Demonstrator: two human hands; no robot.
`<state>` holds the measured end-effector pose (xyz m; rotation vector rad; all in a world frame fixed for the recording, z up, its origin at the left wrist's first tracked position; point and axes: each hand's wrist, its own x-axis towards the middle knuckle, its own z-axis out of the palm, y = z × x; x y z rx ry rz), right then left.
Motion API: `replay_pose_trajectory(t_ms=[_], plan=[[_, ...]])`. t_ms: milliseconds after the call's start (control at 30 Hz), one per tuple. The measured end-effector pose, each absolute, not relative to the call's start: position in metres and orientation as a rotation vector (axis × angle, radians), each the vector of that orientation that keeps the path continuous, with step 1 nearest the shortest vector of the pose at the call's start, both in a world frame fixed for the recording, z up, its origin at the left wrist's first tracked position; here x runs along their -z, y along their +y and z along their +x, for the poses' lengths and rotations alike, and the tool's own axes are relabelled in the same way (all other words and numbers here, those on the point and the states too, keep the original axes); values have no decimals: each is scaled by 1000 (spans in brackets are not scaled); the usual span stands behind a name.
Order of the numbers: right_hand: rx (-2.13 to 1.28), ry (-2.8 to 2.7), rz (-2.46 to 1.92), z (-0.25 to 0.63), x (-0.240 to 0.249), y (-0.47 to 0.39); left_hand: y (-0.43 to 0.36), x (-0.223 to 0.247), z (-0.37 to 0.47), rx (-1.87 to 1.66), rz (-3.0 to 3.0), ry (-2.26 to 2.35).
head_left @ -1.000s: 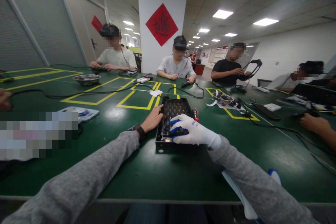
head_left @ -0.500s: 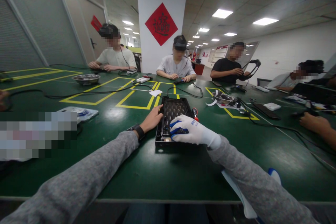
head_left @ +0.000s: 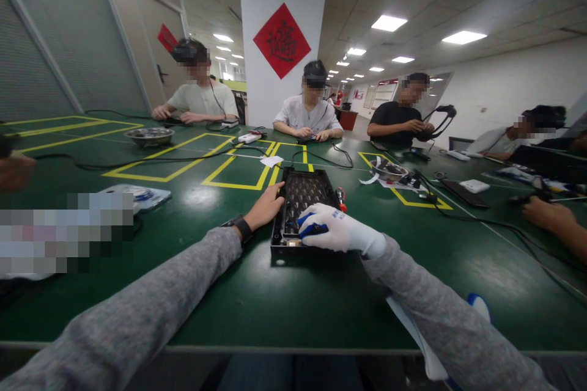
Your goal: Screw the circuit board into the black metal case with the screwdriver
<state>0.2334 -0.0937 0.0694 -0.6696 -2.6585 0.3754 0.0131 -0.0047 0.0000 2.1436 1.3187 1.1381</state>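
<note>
In the head view a shallow black plastic case [head_left: 308,178] lies on the green table, its inside lined with a pattern of pale-glinting pieces. My left hand [head_left: 265,209], bare and wearing a dark wrist band, holds the case's left wall, thumb at the rim. Over the near right part of the case is my right hand [head_left: 337,229] in a white glove with blue fingertips. Its fingers are curled down into the case; whatever they hold or press is hidden. A small pale metallic part [head_left: 293,243] shows in the near-left corner. Right of the case lies a red-handled tool [head_left: 340,198].
A metal bowl [head_left: 150,136] stands back left, another bowl [head_left: 389,169] with scraps back right. Black cables cross the green table [head_left: 220,311]. A clear bag [head_left: 151,197] lies left. A white-blue glove [head_left: 424,342] hangs near the front edge. Several people sit around.
My right hand has shifted very slightly, uncovering a little more of the metallic part in the near corner. My left hand and the case have stayed in place.
</note>
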Motion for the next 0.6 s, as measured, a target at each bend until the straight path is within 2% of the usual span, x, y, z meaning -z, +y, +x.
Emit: replay_pose_trajectory(t_ms=[600], plan=[[-311,-2635,-650,231,-65,-90,-4,0,15,-1126,2144,1323]])
